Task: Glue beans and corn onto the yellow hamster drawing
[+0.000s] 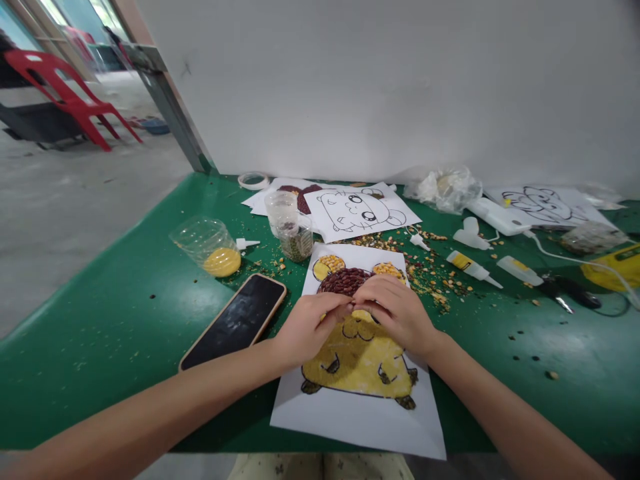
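Observation:
A white sheet [360, 417] lies on the green table [125, 320] in front of me. On it is a cartoon animal picture [357, 353] filled with yellow grain, red beans and corn. My left hand [307, 327] and my right hand [395, 310] rest on the picture's middle, fingertips meeting in a pinch over the face area. Whatever sits between the fingertips is too small to make out.
A phone [235, 320] lies face up to the left. Behind it are a tipped plastic jar with yellow grain [210, 248], a clear cup of seeds [296, 240], outline drawings [357, 212], glue bottles [473, 267], scattered seeds [430, 270] and a plastic bag [444, 187]. A red chair [65, 93] stands far left.

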The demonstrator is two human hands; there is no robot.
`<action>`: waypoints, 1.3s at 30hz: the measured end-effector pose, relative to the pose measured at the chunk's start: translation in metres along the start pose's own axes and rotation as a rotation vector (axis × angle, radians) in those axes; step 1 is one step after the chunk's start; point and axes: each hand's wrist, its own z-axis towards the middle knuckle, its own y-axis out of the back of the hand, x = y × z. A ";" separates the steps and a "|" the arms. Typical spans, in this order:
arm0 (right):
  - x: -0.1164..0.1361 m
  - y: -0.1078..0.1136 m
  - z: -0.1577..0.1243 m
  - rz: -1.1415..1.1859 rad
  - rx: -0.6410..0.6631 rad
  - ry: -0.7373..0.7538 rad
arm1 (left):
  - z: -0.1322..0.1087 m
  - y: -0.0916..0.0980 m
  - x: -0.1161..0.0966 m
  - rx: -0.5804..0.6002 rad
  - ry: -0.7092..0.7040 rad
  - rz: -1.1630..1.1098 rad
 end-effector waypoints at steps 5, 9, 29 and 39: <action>0.001 -0.001 0.001 0.028 0.012 0.013 | -0.001 0.000 0.001 0.011 -0.021 0.017; 0.003 -0.001 0.002 0.013 0.032 0.009 | -0.001 0.000 0.001 0.011 -0.037 0.018; 0.002 -0.003 0.000 0.082 0.026 -0.045 | 0.000 0.001 -0.001 0.010 -0.021 0.041; 0.002 -0.005 0.001 0.073 0.022 -0.072 | 0.002 0.001 0.001 0.029 0.022 -0.007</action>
